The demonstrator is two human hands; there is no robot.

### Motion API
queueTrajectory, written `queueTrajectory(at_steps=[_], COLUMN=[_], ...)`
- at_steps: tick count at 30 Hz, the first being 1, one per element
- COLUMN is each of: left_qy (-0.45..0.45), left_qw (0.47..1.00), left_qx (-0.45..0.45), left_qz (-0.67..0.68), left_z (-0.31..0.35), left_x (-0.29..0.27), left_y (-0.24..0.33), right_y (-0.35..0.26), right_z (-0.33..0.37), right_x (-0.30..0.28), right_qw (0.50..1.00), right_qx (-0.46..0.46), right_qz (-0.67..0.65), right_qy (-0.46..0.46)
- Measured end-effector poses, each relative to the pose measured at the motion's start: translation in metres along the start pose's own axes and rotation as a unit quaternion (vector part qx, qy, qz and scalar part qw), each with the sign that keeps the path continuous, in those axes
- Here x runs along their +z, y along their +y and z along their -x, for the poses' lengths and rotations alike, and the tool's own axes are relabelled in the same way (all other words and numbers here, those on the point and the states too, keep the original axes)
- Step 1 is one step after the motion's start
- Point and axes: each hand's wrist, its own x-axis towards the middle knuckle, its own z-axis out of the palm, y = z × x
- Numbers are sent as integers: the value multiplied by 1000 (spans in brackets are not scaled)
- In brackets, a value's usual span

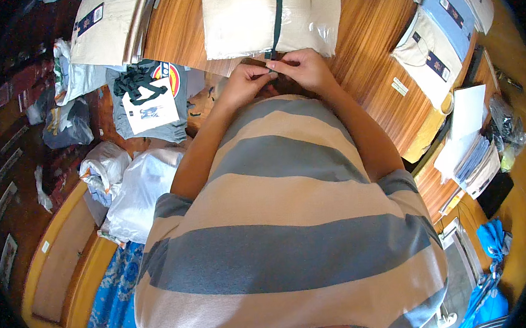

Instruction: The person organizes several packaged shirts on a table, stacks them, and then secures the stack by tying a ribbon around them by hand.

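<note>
A flat cream bundle in clear plastic (237,19) lies at the table's front edge, straight ahead of me. Down its length runs a dark green ribbon (278,16), which passes over the near side of the bundle. Just below that side, my left hand (246,84) pinches the ribbon's lower end with thumb and fingertips. My right hand (306,71) is closed on the same ribbon from the other side, and the thumbs of both hands nearly meet. The fingers partly hide the ribbon's end, so I cannot tell whether it is knotted or clipped.
Folded cream garments with dark tags (105,38) are stacked at the table's left. Cream and blue tagged garments (420,55) lie along its right edge. A tangle of dark green ribbons (138,84) rests on grey cloth at left, above filled plastic bags (140,194).
</note>
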Motion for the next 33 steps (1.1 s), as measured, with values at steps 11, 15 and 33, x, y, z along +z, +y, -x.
queueTrajectory(at_steps=[11, 15, 33], left_qy=[3, 22, 90], left_qw=[999, 998, 994], left_qx=[16, 49, 19], left_qz=[32, 30, -55], left_z=[5, 7, 71], left_x=[1, 5, -36], left_y=[10, 15, -29], right_y=[-4, -5, -22], right_z=[3, 6, 68], right_x=[-7, -8, -44], right_qw=[999, 998, 996], right_qx=[-47, -61, -49], right_qz=[16, -8, 70], right_qy=[-14, -27, 34])
